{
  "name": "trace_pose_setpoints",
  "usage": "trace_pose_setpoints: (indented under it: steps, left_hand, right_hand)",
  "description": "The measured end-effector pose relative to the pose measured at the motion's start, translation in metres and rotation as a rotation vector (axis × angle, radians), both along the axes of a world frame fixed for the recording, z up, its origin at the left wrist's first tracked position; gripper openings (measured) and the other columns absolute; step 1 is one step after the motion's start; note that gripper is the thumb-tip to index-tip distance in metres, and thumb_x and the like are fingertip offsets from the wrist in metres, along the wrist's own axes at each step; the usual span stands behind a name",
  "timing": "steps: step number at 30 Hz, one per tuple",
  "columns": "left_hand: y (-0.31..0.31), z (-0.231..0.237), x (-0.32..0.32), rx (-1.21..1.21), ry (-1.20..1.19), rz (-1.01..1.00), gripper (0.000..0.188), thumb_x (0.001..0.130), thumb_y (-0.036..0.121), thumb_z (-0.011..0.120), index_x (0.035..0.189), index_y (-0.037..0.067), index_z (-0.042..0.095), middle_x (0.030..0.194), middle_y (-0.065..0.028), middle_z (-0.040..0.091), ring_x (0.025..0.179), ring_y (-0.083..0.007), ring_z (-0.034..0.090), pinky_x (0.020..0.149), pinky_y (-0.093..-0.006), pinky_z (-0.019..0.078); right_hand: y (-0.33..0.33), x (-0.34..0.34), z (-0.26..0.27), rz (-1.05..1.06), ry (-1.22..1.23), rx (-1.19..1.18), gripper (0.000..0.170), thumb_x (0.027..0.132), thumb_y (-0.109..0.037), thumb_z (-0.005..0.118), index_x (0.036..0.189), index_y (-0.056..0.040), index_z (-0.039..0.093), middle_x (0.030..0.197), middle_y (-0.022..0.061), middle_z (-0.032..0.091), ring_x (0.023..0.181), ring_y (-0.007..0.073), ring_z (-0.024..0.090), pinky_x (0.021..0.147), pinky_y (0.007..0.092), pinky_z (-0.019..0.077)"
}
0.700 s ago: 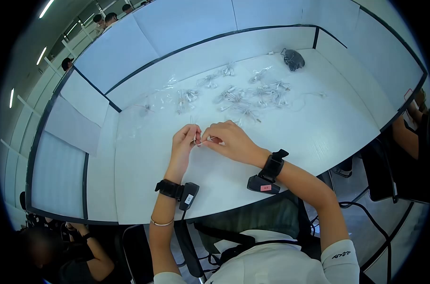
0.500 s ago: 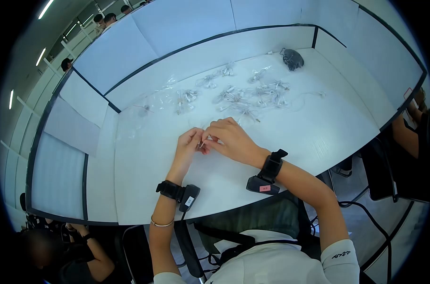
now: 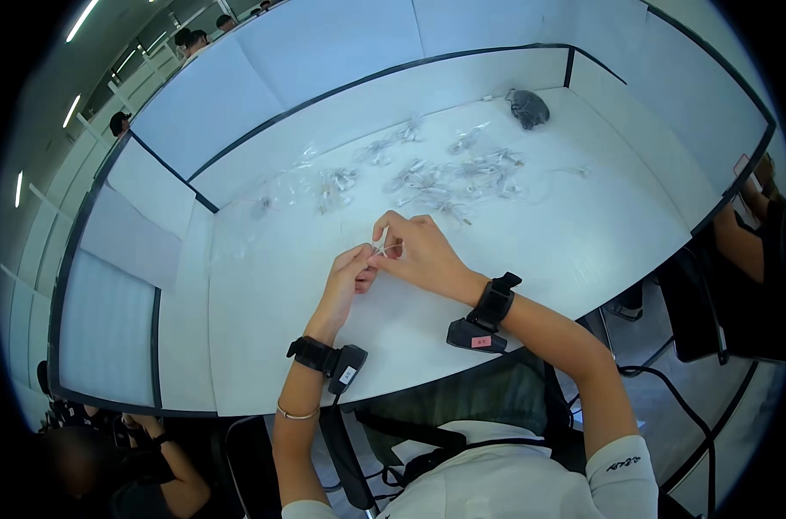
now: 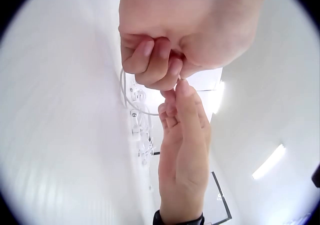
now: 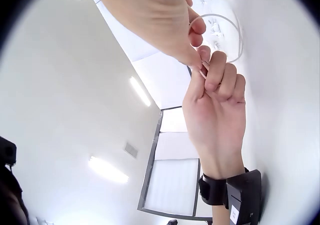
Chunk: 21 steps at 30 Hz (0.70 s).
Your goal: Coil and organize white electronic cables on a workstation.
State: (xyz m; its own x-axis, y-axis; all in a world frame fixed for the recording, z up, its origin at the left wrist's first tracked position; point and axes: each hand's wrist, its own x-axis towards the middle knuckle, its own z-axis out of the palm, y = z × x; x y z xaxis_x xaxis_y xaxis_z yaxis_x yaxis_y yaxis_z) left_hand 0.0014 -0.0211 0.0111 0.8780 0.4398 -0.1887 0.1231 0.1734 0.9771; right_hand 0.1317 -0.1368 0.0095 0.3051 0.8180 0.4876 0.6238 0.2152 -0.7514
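A thin white cable loops out between the two hands in the right wrist view. The left hand pinches part of it between thumb and curled fingers. Touching its fingertips, the right hand pinches the cable with thumb and finger. In the left wrist view the cable arcs below the left hand's curled fingers. Both hands meet just above the white table. The fingers hide the cable's ends.
Several bundled white cables lie across the table's middle, with clear plastic bags to the left. A dark grey bundle sits at the back right. Low white partitions surround the table. Other people are beyond them.
The left hand has moved right and slightly lower in the head view. The right hand has shifted a little left, its index finger raised more. A cable strand now shows between the hands.
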Motion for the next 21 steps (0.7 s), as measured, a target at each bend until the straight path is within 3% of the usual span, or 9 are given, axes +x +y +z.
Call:
trace_pose_setpoints:
  steps: [2, 8, 9, 12, 15, 18, 21]
  left_hand:
    - [-0.002, 0.003, -0.001, 0.077, -0.002, -0.019, 0.026, 0.096, 0.025, 0.041, 0.084, 0.006, 0.053, 0.062, 0.0089, 0.03, 0.051, -0.001, 0.021, 0.045, -0.0191, 0.0149]
    - [-0.004, 0.007, -0.002, 0.19, -0.008, -0.07, 0.036, 0.098, 0.033, 0.039, 0.082, 0.004, 0.054, 0.058, 0.0097, 0.025, 0.051, -0.0024, 0.019, 0.047, -0.0207, 0.0151]
    - [-0.004, 0.008, -0.002, 0.197, -0.005, -0.084, 0.037, 0.098, 0.034, 0.039, 0.082, 0.004, 0.055, 0.059, 0.0098, 0.025, 0.051, -0.0026, 0.019, 0.047, -0.0208, 0.0152]
    - [-0.004, 0.008, -0.002, 0.198, -0.02, -0.106, 0.037, 0.098, 0.034, 0.038, 0.082, 0.004, 0.055, 0.059, 0.0097, 0.025, 0.051, -0.0027, 0.019, 0.048, -0.0205, 0.0154]
    - [-0.004, 0.011, -0.002, 0.202, -0.021, -0.096, 0.038, 0.099, 0.033, 0.037, 0.081, 0.003, 0.053, 0.058, 0.0095, 0.025, 0.05, -0.0023, 0.019, 0.047, -0.0202, 0.0153]
    - [-0.004, 0.012, -0.002, 0.202, -0.019, -0.097, 0.038, 0.099, 0.033, 0.037, 0.081, 0.003, 0.053, 0.057, 0.0094, 0.025, 0.05, -0.0024, 0.019, 0.047, -0.0201, 0.0155]
    - [-0.005, 0.016, -0.004, 0.24, -0.013, -0.087, 0.037, 0.099, 0.033, 0.038, 0.076, 0.006, 0.049, 0.059, 0.0083, 0.027, 0.051, -0.0024, 0.019, 0.047, -0.0203, 0.0154]
  right_hand:
    - [0.0, 0.003, 0.005, 0.034, 0.162, -0.063, 0.023, 0.08, -0.015, 0.066, 0.095, -0.0084, 0.05, 0.067, 0.0018, 0.058, 0.068, 0.0163, 0.057, 0.073, 0.0309, 0.0408]
    - [0.0, 0.016, 0.004, 0.039, 0.254, 0.058, 0.027, 0.082, -0.014, 0.064, 0.103, -0.0066, 0.049, 0.076, 0.0056, 0.062, 0.072, 0.0166, 0.059, 0.072, 0.0304, 0.0429]
    - [0.003, 0.017, 0.001, 0.026, 0.221, 0.158, 0.029, 0.08, -0.016, 0.066, 0.101, -0.0055, 0.049, 0.072, 0.0076, 0.061, 0.064, 0.0182, 0.059, 0.059, 0.0296, 0.0437]
    - [0.001, 0.018, 0.002, -0.023, 0.247, 0.045, 0.032, 0.079, -0.02, 0.068, 0.102, -0.0067, 0.049, 0.069, 0.006, 0.058, 0.063, 0.0171, 0.057, 0.057, 0.0292, 0.0432]
    - [-0.001, 0.02, 0.005, -0.063, 0.211, 0.019, 0.034, 0.078, -0.024, 0.069, 0.101, -0.0078, 0.05, 0.067, 0.0049, 0.055, 0.06, 0.0164, 0.054, 0.055, 0.0292, 0.0423]
    - [-0.002, 0.02, 0.007, -0.089, 0.221, 0.005, 0.027, 0.078, -0.02, 0.071, 0.094, -0.007, 0.053, 0.067, 0.0002, 0.051, 0.06, 0.0092, 0.046, 0.056, 0.0247, 0.0385]
    - [-0.005, 0.019, 0.013, -0.116, 0.19, -0.039, 0.024, 0.079, -0.022, 0.07, 0.087, -0.0056, 0.055, 0.065, 0.001, 0.05, 0.059, 0.0101, 0.046, 0.056, 0.0252, 0.0388]
